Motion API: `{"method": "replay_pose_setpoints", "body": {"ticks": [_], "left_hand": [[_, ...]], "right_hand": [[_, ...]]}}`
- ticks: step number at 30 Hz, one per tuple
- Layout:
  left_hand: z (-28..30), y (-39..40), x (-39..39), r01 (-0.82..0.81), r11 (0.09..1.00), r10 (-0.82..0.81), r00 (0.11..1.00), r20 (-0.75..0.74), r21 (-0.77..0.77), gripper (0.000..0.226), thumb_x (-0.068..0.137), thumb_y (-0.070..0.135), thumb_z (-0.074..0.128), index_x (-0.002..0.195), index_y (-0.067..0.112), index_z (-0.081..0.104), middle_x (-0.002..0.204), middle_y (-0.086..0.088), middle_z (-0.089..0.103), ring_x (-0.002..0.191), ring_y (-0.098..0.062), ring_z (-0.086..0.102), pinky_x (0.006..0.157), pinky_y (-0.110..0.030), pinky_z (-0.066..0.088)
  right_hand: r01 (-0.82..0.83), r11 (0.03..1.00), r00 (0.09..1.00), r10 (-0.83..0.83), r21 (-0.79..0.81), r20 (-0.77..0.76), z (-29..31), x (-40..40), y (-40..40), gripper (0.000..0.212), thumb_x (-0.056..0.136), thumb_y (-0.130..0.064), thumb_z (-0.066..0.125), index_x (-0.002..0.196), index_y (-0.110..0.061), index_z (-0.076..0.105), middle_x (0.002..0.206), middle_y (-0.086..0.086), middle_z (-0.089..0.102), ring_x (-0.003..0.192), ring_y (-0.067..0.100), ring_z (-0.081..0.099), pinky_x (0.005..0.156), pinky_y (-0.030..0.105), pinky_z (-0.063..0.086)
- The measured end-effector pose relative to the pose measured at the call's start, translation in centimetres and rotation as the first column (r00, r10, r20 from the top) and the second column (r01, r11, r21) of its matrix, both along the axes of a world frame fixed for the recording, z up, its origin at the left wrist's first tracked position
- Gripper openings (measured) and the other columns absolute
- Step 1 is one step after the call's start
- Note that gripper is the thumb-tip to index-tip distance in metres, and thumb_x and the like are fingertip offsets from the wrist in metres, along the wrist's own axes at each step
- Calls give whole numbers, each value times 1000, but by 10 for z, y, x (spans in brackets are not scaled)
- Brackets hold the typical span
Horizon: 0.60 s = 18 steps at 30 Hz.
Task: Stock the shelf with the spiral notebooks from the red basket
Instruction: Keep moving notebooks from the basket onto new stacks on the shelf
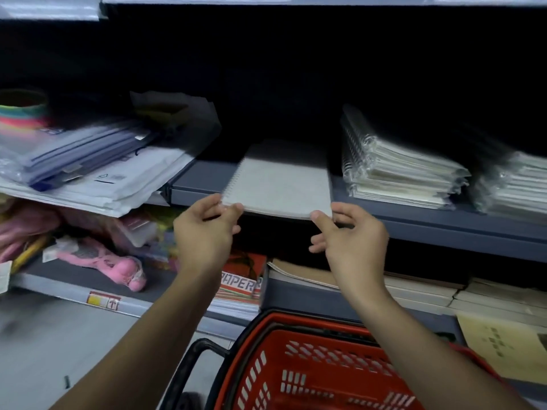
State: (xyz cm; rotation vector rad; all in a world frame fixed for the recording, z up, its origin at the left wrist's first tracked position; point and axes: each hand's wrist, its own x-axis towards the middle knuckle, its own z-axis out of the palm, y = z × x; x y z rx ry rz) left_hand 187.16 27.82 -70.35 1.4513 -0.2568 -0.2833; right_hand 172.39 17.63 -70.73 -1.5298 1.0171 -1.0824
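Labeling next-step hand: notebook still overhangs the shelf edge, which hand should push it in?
Right, probably. The right hand pinches the notebook at its free corner, next to the stack it should sit beside. The left hand holds the spiral corner.

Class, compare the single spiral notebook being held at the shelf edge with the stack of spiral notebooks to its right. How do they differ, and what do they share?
The single spiral notebook lies alone and juts over the shelf edge; the stack of spiral notebooks is piled many high, fully on the shelf. The left hand and right hand pinch the single one's front corners; nothing touches the stack. The stack looks plastic-wrapped; the single one shows a plain grey cover. Both lie flat with their spirals on the left.
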Motion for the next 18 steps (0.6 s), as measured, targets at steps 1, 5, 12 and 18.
{"method": "replay_pose_setpoints", "body": {"ticks": [1, 5, 12, 18], "left_hand": [[1, -5, 3, -19, 999, 18, 999, 30, 48, 41, 85, 17, 79, 123, 12, 65, 98, -1, 72, 80, -12, 70, 76, -25, 61], [6, -28, 18, -75, 980, 59, 994, 89, 182, 41, 84, 29, 80, 122, 18, 68, 89, 7, 67, 75, -2, 60, 71, -21, 49], [2, -48, 28, -65, 971, 53, 997, 55, 231, 48, 82, 40, 80, 124, 19, 70, 111, -2, 69, 97, -20, 65, 93, -35, 55], [1, -35, 7, 9, 989, -21, 997, 79, 148, 56, 86, 33, 77, 138, 22, 56, 70, 2, 57, 68, -16, 58, 76, -34, 52]], "right_hand": [[19, 999, 999, -20, -38, -34, -1, 5, -6, 37, 87, -27, 78, 121, -13, 68, 89, -1, 72, 54, 18, 70, 58, 33, 61], [91, 982, 969, -125, -164, -212, -2, 24, -32, 38, 83, -47, 77, 113, -23, 74, 70, -7, 72, 66, 22, 72, 75, 43, 60], [173, 952, 926, -244, -251, -287, -8, 39, -51, 45, 82, -60, 68, 116, -30, 71, 82, -3, 77, 74, 27, 74, 83, 40, 58], [92, 971, 980, -128, -222, -154, -10, 21, -35, 53, 84, -62, 64, 127, -33, 64, 58, -3, 69, 65, 20, 72, 77, 44, 60]]}}
